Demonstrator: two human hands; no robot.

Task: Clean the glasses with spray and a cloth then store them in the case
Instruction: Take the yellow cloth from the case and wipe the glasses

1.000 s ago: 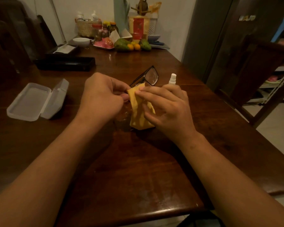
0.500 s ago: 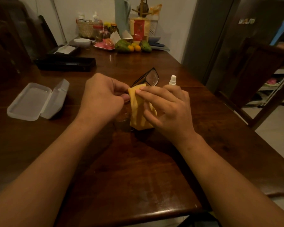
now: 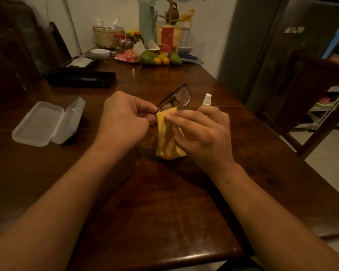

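Glasses: dark frame, held above the counter between both hands. The long axis runs from near-left to far-right. The far lens stands uncovered, rising past both sets of fingers. The near lens is hidden, apparently inside the cloth.

Left hand: fingers curled, pinching the near end of the frame. The exact part gripped is out of sight.

Right hand: thumb and forefinger pinch the yellow cloth at its top edge. The rest hangs to the counter.

Spray bottle: upright, just behind the right knuckles.

Case: open, on the counter well to the left. The left hand is nearer.

Step judged: wiping the near lens. The bare lens lies up and far-right of the cloth, so the next pass likely follows the frame that way.
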